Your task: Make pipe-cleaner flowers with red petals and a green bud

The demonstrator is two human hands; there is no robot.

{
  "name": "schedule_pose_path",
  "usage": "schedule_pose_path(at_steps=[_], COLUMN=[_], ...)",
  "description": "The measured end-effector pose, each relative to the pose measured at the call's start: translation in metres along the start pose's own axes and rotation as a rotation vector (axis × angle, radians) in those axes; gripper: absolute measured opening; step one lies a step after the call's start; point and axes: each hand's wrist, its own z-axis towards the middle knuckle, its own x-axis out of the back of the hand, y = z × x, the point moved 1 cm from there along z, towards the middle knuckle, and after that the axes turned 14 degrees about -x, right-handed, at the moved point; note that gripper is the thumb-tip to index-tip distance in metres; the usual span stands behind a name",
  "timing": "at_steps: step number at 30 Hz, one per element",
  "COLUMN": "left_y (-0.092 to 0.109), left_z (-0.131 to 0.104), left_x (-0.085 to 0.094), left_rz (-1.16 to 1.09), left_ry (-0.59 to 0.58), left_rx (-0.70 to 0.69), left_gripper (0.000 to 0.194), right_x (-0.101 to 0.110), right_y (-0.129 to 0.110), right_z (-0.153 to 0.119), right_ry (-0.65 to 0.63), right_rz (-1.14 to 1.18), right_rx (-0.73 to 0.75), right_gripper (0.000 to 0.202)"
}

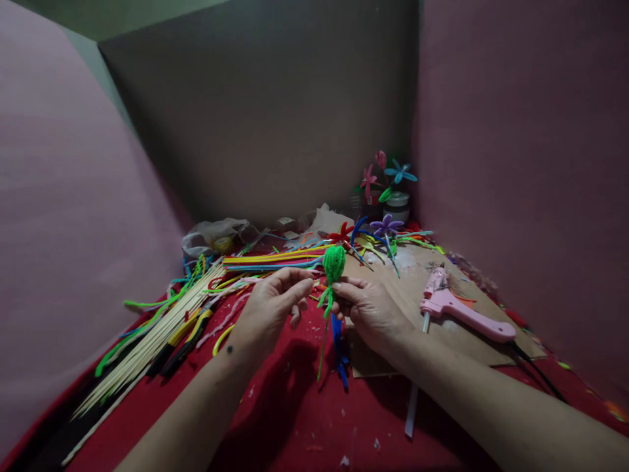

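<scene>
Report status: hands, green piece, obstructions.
Right hand holding green piece, rounded end up. Left hand beside it, grip unclear. No obstruction visible; glue gun off right.

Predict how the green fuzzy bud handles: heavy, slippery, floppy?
The green fuzzy bud looks likely light, being bundled fluffy strands. That fuzz should resist slipping. Its thin stem hangs fairly straight, so it's probably stiff enough to hold shape, though perhaps bendable.
</scene>
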Motion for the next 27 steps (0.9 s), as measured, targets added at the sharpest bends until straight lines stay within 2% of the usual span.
schedule_pose_path(at_steps=[6, 10, 18, 22, 27], left_y=[-0.014, -0.019, -0.018, -0.016, -0.017], left_z=[0.006, 0.008, 0.008, 0.009, 0.006], left_x=[-0.017, -0.025, -0.029, -0.031, -0.033], left_rz=[-0.084, -0.257, -0.35, -0.491, -0.585], left_ry=[-0.002, 0.002, 0.106, 0.095, 0.095], left_rx=[-0.056, 0.0, 0.017, 0.077, 0.091], left_gripper=[0.027, 0.023, 0.015, 0.018, 0.017], right_x=[0.0, 0.0, 0.002, 0.0, -0.001], right_y=[0.001, 0.001, -0.001, -0.001, -0.001], right_z=[0.001, 0.002, 0.003, 0.001, 0.0], right_ry=[-0.037, -0.074, -0.081, -0.058, -0.057], right_rz=[0.007, 0.003, 0.057, 0.114, 0.143], right_rx=[0.07, 0.047, 0.007, -0.039, -0.025], right_gripper=[0.019, 0.022, 0.026, 0.032, 0.032])
